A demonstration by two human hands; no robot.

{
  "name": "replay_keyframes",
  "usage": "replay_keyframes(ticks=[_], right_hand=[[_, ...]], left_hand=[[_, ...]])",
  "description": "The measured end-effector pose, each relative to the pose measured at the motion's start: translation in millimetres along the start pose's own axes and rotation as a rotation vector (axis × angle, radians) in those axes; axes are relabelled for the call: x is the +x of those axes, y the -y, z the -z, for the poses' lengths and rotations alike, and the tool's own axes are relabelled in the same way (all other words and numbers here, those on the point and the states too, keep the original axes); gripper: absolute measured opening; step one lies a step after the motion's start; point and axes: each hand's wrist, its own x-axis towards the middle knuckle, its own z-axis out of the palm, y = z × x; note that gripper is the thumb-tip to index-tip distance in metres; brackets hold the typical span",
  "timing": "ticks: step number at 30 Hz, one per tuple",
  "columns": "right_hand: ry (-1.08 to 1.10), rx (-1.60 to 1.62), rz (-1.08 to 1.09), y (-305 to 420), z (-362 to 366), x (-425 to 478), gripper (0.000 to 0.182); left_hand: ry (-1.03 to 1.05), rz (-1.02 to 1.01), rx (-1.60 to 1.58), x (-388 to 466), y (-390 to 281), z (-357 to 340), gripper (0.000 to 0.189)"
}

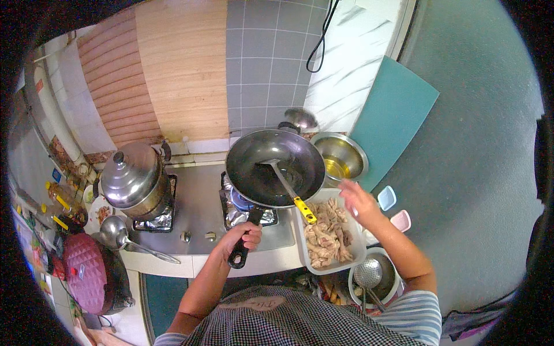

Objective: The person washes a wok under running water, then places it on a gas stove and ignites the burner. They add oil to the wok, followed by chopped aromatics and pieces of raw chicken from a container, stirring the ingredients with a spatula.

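Observation:
My left hand [245, 237] grips the black handle [237, 256] of a dark wok [242, 160]. The wok is over a gas burner with a blue flame [240, 201]. A spatula [284, 184] rests in it, its yellow handle [305, 210] jutting over the rim. My right hand [358, 202], slightly blurred, is above the right edge of a white plastic tub [312, 270] of pale meat pieces [327, 238], seemingly holding nothing. Just beyond that hand stands a steel bowl [361, 160] with yellow liquid [337, 167], probably oil.
A lidded steel pot [136, 177] stands on the left burner. Nearby are a ladle [114, 232] and a maroon-lidded electric pan [85, 274]. To the lower right, a skimmer [368, 273] lies in a pot [391, 283]. A teal board [396, 112] leans at the right.

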Motion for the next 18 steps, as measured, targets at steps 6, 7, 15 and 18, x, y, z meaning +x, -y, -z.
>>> replay_keyframes(ticks=[6,7,15,18], right_hand=[[-0.510,1.248,-0.690,-20.6,-27.1,-8.2,0.009],[-0.666,1.473,-0.858,-32.5,-26.7,-6.7,0.009],[-1.014,1.958,-0.930,-108.4,-50.1,-27.1,0.009],[-1.003,1.550,-0.860,-117.0,-53.0,-19.1,0.015]], left_hand=[[-0.034,0.013,-0.144,-5.2,-0.5,2.7,0.012],[-0.021,0.019,-0.167,-6.5,-0.6,3.7,0.011],[-0.031,-0.048,-0.079,-23.9,2.7,19.5,0.005],[-0.069,-0.068,-0.110,-33.0,5.4,22.7,0.005]])
